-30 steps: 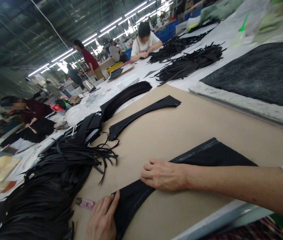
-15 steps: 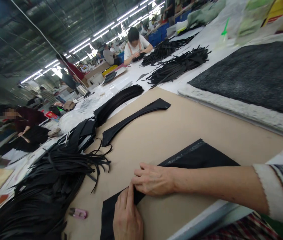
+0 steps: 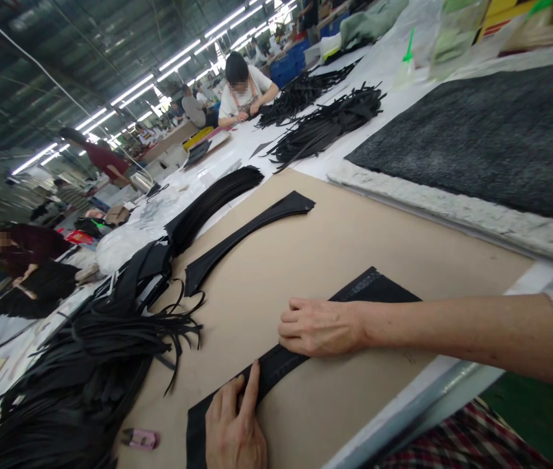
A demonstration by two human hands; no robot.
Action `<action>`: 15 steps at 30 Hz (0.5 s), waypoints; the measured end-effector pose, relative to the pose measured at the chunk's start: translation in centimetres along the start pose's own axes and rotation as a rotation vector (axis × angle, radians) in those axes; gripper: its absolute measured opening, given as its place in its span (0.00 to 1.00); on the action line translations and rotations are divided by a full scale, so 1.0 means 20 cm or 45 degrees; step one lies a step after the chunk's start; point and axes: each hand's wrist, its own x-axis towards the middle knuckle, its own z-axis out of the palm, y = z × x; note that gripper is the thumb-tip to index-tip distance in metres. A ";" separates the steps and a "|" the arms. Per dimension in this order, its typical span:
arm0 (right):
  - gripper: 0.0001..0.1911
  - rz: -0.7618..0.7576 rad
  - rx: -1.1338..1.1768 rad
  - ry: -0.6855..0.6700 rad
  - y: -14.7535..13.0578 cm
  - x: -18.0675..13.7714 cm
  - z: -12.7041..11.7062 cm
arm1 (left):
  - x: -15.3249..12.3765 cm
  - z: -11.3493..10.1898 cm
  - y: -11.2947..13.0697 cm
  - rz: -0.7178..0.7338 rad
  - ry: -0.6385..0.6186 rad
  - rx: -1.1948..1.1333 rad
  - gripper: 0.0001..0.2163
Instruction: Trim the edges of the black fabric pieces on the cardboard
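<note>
Both hands (image 3: 322, 326) flat on blk fabric (image 3: 276, 366)

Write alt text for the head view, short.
Both bare hands press flat on a long curved black fabric piece lying on a tan board: the left hand near its lower end, the right hand on its middle. A heap of black strips and small pink snips lie to the left; other people work at tables behind.
</note>
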 end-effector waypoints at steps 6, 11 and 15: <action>0.07 0.052 0.043 -0.010 -0.01 -0.02 0.00 | 0.01 -0.01 0.00 0.036 -0.037 0.076 0.29; 0.07 0.049 0.045 -0.019 -0.01 -0.02 -0.02 | 0.06 -0.04 0.00 0.072 0.021 0.087 0.25; 0.06 0.048 0.041 -0.005 -0.02 -0.02 -0.03 | 0.16 -0.04 0.11 0.206 0.035 -0.017 0.28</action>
